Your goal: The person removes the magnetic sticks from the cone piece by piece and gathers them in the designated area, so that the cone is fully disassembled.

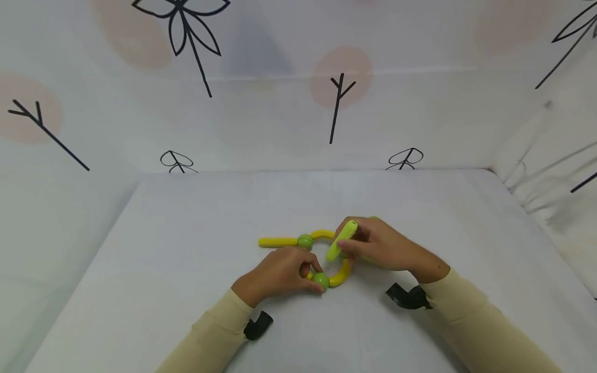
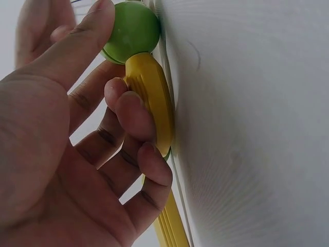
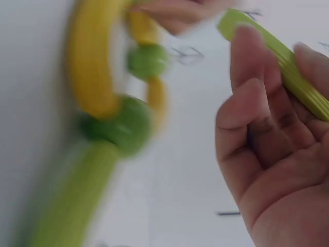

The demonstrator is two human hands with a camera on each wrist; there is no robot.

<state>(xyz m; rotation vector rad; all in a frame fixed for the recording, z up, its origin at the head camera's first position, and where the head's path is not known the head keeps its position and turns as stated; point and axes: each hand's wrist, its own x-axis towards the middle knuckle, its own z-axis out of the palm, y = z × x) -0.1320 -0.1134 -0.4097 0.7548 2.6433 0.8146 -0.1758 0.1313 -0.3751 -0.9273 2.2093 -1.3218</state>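
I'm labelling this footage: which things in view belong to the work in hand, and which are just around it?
In the job, all plastic-looking:
straight lime-green sticks, one held in the right hand
round green balls, one pinched by the left hand
curved yellow pieces
straight yellow stick

Just surroundings:
flat white tabletop
printed white backdrop
black bent wrist attachments

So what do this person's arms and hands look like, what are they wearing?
The left sleeve and right sleeve are plain pale cream, reaching about to the wrist. A bent black piece juts out beneath the left one, and a similar part beneath the other. The left hand and right hand wear no gloves, and no rings show.
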